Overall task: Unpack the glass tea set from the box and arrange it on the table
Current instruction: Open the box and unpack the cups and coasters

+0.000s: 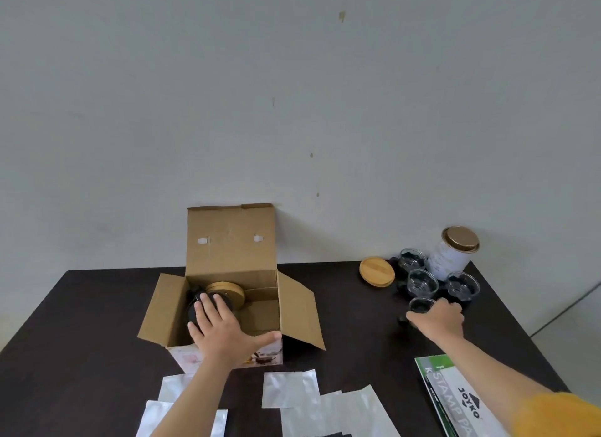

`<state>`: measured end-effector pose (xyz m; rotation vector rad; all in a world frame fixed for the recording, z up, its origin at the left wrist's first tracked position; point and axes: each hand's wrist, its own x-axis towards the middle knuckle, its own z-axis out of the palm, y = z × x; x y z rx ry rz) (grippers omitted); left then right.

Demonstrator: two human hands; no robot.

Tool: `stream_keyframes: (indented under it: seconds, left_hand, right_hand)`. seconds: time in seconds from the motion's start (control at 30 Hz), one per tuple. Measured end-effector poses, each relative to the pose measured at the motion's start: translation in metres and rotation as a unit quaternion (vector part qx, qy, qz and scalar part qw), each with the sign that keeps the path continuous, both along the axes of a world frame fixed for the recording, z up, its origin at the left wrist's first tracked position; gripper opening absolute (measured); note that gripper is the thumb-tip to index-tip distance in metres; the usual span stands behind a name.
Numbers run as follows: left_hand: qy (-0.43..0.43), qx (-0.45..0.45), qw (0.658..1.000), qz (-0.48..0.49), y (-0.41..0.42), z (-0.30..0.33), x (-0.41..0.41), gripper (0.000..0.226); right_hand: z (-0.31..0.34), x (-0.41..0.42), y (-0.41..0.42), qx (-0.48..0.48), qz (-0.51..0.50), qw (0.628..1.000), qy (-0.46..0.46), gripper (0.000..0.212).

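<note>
An open cardboard box [234, 261] stands on the dark table [351, 332] at centre left, its lid flap upright. Inside it lies a dark round piece with a wooden lid [227, 292] behind it. My left hand [224, 329] reaches into the box, fingers spread flat over the dark piece, thumb along the box's front edge. At the right stand several small glass cups [422, 282]. My right hand [439, 318] grips the nearest glass cup [420, 305] on the table. A wooden lid [377, 271] lies left of the cups.
A white tin with a gold lid [453, 251] stands behind the cups by the wall. Several silvery plastic bags [289, 389] lie along the table's near edge. A green and white stamp pad packet [455, 401] lies at the near right, by the table's right edge.
</note>
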<state>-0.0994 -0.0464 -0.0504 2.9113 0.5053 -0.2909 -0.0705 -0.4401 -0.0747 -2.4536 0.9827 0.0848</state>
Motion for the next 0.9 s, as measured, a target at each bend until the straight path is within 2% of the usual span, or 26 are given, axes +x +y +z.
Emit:
stream_keyframes:
  seconds: [0.1, 0.37, 0.73, 0.9]
  left_hand:
    - [-0.004, 0.001, 1.0, 0.001, 0.0, -0.001, -0.001, 0.158]
    - [-0.012, 0.01, 1.0, 0.003, 0.0, -0.003, -0.001, 0.156]
    - [-0.013, 0.012, 1.0, 0.007, -0.001, -0.002, 0.0, 0.163]
    - [-0.011, 0.014, 1.0, 0.005, -0.001, -0.002, 0.0, 0.165]
  right_hand:
    - [-0.01, -0.001, -0.016, 0.027, -0.039, 0.999, 0.0, 0.06]
    - [-0.026, -0.004, -0.034, 0.073, -0.103, 0.992, 0.004, 0.064]
    - [-0.024, 0.019, -0.038, 0.064, -0.062, 0.996, 0.02, 0.071]
    - [-0.024, 0.026, -0.04, 0.052, -0.039, 0.997, 0.035, 0.065]
